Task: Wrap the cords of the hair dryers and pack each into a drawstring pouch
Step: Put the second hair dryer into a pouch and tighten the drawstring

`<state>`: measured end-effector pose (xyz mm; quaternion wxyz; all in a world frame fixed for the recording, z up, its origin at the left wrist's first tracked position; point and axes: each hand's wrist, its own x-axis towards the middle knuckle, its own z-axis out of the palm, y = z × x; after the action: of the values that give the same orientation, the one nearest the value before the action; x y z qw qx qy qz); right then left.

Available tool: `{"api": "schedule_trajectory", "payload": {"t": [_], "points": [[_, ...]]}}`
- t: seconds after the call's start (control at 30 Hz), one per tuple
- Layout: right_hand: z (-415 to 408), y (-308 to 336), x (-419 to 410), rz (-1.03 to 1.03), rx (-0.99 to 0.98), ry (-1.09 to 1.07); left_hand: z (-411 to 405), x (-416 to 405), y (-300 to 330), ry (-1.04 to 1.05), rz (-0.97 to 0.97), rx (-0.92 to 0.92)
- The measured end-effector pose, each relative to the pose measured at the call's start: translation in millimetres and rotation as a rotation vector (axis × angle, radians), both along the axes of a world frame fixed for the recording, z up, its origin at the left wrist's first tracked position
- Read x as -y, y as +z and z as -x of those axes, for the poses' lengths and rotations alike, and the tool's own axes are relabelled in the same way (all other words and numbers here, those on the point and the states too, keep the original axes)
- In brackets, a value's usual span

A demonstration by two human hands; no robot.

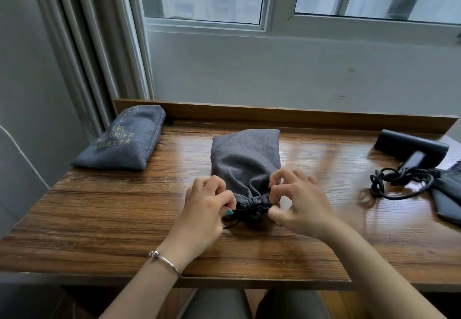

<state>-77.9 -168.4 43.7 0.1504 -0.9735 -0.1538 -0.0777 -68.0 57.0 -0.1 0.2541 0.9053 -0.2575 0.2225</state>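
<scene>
A full grey drawstring pouch lies in the middle of the wooden table, its gathered mouth toward me. My left hand pinches the black drawstring at the mouth's left side. My right hand pinches the same cord at the right side. A second filled grey pouch with gold lettering rests at the back left. A black hair dryer lies at the far right, with its black cord loosely coiled beside the handle.
A flat dark grey pouch lies under the dryer's cord at the right edge. A raised wooden lip runs along the table's back, below a window. A white chair back stands to the left.
</scene>
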Motion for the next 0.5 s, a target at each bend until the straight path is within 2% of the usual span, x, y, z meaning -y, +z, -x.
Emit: {"api": "schedule_trajectory", "payload": {"t": [0.1, 0.17, 0.23, 0.27, 0.33, 0.37, 0.43, 0.5], "points": [[1.0, -4.6, 0.8, 0.008, 0.119, -0.021, -3.4, -0.6, 0.1, -0.007, -0.019, 0.03], [3.9, -9.5, -0.5, -0.04, 0.181, -0.078, -2.6, -0.9, 1.4, -0.061, 0.034, -0.094], [6.7, -17.8, -4.6, -0.17, 0.188, -0.182, 3.4, 2.4, 3.1, -0.181, 0.263, -0.442], [7.5, -23.5, -7.9, -0.301, 0.169, -0.223, 8.0, 7.0, 5.9, -0.253, 0.457, -0.628], [8.9, -29.3, -17.0, -0.693, 0.084, -0.252, 12.7, 13.5, 1.5, -0.338, 0.809, -0.791], [9.3, -31.2, -19.7, -0.837, 0.049, -0.261, 14.5, 14.7, 0.8, -0.349, 0.851, -0.809], [12.1, -34.2, -20.0, -0.861, 0.054, -0.288, 16.1, 15.6, 1.7, -0.301, 0.683, -0.749], [15.4, -36.7, -14.3, -0.679, 0.117, -0.314, 14.5, 12.7, 0.5, -0.204, 0.423, -0.617]]}}
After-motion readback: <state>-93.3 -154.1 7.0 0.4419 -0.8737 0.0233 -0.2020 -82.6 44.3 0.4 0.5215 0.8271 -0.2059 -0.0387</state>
